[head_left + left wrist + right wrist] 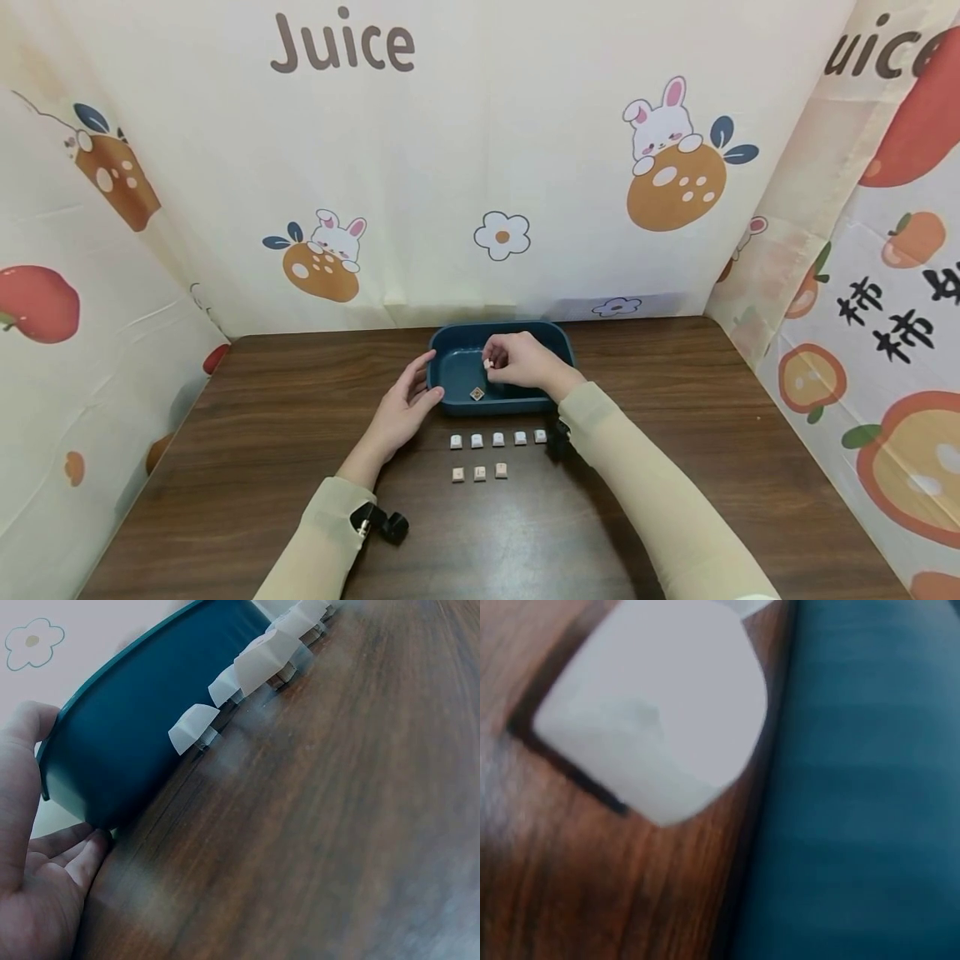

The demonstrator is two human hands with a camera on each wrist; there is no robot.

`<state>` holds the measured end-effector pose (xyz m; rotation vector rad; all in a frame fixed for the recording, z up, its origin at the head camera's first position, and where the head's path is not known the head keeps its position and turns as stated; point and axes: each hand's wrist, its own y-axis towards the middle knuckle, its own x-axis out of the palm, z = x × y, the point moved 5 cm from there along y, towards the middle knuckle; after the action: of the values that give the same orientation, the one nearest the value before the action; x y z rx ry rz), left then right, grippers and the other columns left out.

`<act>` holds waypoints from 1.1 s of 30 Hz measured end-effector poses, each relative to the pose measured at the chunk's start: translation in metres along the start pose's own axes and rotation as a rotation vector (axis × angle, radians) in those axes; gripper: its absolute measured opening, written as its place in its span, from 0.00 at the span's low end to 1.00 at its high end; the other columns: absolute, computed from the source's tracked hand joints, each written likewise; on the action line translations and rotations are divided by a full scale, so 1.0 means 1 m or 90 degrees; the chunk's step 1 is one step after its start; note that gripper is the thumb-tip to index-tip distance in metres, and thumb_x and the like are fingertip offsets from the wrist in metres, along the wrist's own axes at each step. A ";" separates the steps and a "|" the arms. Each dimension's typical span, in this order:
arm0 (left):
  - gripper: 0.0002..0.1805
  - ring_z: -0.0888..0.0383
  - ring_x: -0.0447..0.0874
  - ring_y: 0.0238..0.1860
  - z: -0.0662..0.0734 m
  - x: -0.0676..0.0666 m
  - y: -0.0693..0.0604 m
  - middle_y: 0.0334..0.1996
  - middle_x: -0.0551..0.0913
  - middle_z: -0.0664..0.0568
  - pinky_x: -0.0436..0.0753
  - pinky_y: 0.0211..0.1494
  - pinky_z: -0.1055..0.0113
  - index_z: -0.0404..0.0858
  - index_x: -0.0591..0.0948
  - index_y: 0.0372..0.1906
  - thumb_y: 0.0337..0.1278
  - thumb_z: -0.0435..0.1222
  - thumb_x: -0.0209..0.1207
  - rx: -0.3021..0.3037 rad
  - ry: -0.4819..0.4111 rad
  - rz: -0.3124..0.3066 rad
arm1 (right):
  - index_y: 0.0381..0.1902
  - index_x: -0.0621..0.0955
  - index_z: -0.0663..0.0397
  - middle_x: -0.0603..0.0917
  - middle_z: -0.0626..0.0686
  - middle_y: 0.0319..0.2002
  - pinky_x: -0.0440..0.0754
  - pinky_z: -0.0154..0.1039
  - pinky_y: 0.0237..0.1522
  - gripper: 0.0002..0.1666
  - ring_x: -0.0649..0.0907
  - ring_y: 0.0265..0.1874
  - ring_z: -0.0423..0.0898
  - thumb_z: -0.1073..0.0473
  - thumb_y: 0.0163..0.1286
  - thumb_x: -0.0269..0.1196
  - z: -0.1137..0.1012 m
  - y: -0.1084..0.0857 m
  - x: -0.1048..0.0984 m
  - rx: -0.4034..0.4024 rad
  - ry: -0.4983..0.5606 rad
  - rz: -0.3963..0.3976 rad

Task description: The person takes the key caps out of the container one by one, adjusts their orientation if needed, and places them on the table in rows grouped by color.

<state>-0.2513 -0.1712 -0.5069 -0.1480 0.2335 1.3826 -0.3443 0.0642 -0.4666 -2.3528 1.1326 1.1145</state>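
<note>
A dark blue tray (450, 337) stands at the back of the wooden table. My left hand (401, 414) holds its left end, with the thumb at the near corner and the fingers along the side. In the left wrist view, the left hand (34, 847) touches both the rim and the base of the tray (127, 727). Over the inside of the tray, my right hand (525, 362) pinches a small pale keycap (488, 364). Another keycap (477, 393) lies in the tray, its brownish underside apparently up. The right wrist view does not show the right hand.
In front of the tray stand two rows of keycaps, a back row of several white ones (498, 439) and a front row of three (480, 474). One keycap (652, 712) looms close in the right wrist view, beside the tray wall (855, 787). Printed cloth (435, 167) surrounds the table.
</note>
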 end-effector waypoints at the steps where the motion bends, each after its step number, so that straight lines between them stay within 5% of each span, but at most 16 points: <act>1: 0.36 0.41 0.70 0.80 0.000 0.000 0.000 0.80 0.69 0.39 0.70 0.81 0.45 0.58 0.64 0.86 0.83 0.42 0.62 0.000 0.000 0.000 | 0.48 0.86 0.50 0.89 0.44 0.39 0.90 0.41 0.47 0.09 0.87 0.38 0.39 0.61 0.71 0.73 0.000 0.000 -0.001 -0.002 0.000 0.003; 19: 0.37 0.39 0.70 0.79 0.001 0.000 -0.001 0.80 0.68 0.38 0.71 0.81 0.45 0.54 0.63 0.87 0.82 0.44 0.63 0.007 0.004 -0.001 | 0.50 0.88 0.46 0.88 0.46 0.48 0.90 0.44 0.48 0.11 0.86 0.47 0.46 0.56 0.72 0.76 -0.024 -0.016 -0.031 -0.036 0.003 0.080; 33: 0.36 0.41 0.71 0.79 0.003 0.000 -0.001 0.79 0.70 0.39 0.71 0.81 0.46 0.58 0.64 0.86 0.82 0.43 0.63 0.010 -0.002 -0.001 | 0.45 0.88 0.44 0.89 0.43 0.39 0.88 0.43 0.38 0.11 0.86 0.36 0.44 0.63 0.69 0.76 -0.035 -0.056 -0.036 -0.071 0.094 0.131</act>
<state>-0.2501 -0.1705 -0.5043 -0.1335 0.2412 1.3798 -0.2971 0.1003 -0.4194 -2.4836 1.4254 1.1122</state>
